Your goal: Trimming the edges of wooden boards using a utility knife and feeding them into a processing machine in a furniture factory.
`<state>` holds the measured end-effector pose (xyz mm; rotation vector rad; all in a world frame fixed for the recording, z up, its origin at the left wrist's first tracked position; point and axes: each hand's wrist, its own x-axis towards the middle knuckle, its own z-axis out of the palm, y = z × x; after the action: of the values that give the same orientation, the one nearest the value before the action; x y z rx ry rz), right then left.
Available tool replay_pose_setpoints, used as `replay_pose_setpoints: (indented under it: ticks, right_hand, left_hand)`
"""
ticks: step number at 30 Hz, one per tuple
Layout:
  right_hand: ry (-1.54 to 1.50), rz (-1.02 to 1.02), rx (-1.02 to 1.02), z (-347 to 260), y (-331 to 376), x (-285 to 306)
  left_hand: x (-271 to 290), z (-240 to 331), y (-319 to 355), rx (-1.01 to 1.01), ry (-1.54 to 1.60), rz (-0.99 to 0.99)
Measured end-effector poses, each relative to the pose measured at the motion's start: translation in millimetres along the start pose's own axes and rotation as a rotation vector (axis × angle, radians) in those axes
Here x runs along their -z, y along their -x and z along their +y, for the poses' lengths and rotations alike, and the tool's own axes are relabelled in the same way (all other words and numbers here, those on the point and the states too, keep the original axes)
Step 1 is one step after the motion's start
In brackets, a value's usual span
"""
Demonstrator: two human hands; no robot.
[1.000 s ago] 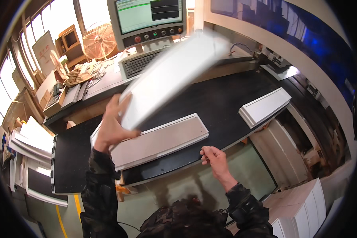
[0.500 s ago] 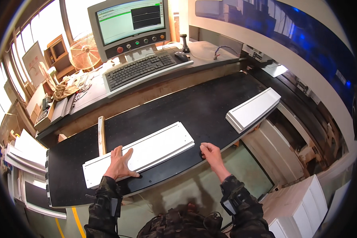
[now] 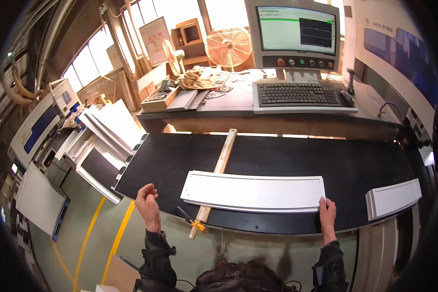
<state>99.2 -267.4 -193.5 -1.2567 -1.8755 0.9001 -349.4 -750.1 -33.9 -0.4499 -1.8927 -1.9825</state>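
The white panel (image 3: 253, 192) lies on the black table (image 3: 316, 153), its long axis from left to right. The right hand (image 3: 328, 214) is nearer, touching its right end; whether it grips, I cannot tell. The left hand (image 3: 149, 205), loosely closed, is apart, left of the panel.

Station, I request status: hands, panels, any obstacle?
Left hand curled, apart from long white panel stack. Right hand at its right end. Wooden bar runs beneath.

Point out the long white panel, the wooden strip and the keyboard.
Long white panel (image 3: 253, 192), head view: middle of its upper face.
Wooden strip (image 3: 225, 152), head view: its far part.
Keyboard (image 3: 298, 95), head view: middle keys.
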Motion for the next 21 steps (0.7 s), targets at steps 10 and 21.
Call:
replay_pose_setpoints:
  ticks: [10, 21]
  right_hand:
    - [-0.156, 0.054, 0.028, 6, 2, -1]
    - [-0.151, 0.04, 0.012, 5, 3, 2]
  left_hand:
    - [-39, -74, -3, 0.337, -0.408, -0.831]
    - [-43, -59, 6, 0.283, -0.45, -0.814]
